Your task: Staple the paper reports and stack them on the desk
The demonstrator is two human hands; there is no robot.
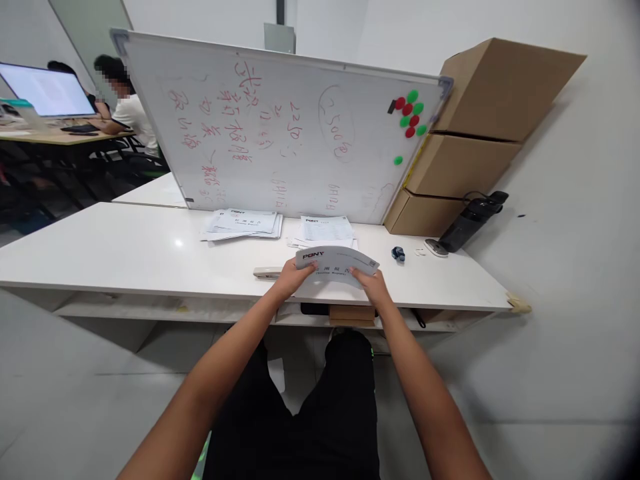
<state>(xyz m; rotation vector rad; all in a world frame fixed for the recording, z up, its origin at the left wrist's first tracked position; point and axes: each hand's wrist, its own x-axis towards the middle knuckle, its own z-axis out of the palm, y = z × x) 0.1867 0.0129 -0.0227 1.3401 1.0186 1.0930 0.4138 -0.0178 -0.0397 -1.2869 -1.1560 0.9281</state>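
Both hands grip a printed paper document (336,260) headed "PONY", which bows upward in the middle above the desk's front edge. My left hand (294,278) pinches its left side with the thumb on top. On the opposite side, my right hand (371,283) holds it the same way. Partly behind my left hand lies a beige stapler (265,273). Just beyond the held document rests a stack of printed papers (327,229). Farther left is a second paper stack (245,223), its sheets slightly fanned.
A whiteboard (260,133) with red writing and magnets stands along the back of the white desk (125,247). Cardboard boxes (450,163) are piled at the right, beside a dark bottle (470,220). A small blue object (398,254) lies nearby. People sit at another desk, far left.
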